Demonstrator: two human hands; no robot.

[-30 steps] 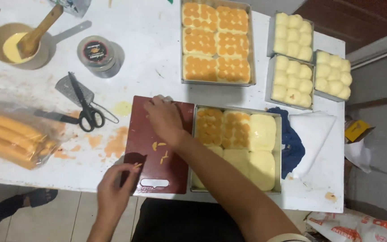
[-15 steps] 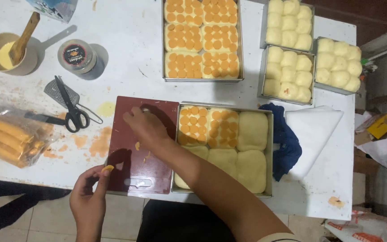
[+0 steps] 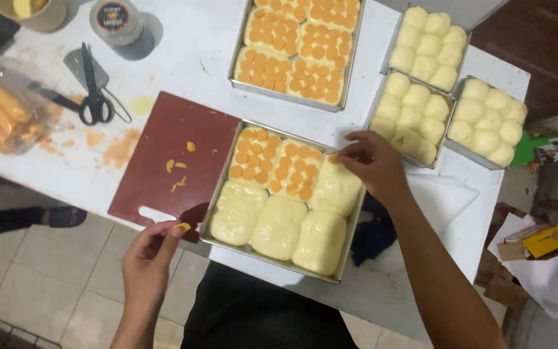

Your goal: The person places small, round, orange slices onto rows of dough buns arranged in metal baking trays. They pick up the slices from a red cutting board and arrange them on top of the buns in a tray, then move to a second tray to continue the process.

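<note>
Right hand [image 3: 372,161] pinches an orange slice [image 3: 334,158] over the dough [image 3: 337,187] in the near tray [image 3: 217,213]; left hand [image 3: 150,258] grips another slice [image 3: 183,227] beside the cutting board [image 3: 169,155]. Thin, soft, likely greasy: best held lightly by the edges.

Clear plastic bag of orange sticks [image 3: 1,110] at table's left edge, round black-labelled tub [image 3: 116,19] – top left, yellow carton [image 3: 547,240] – floor right

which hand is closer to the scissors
Left. The left hand sits at the near edge of the cutting board, below the scissors; the right hand is over the dough tray, farther off.
</note>
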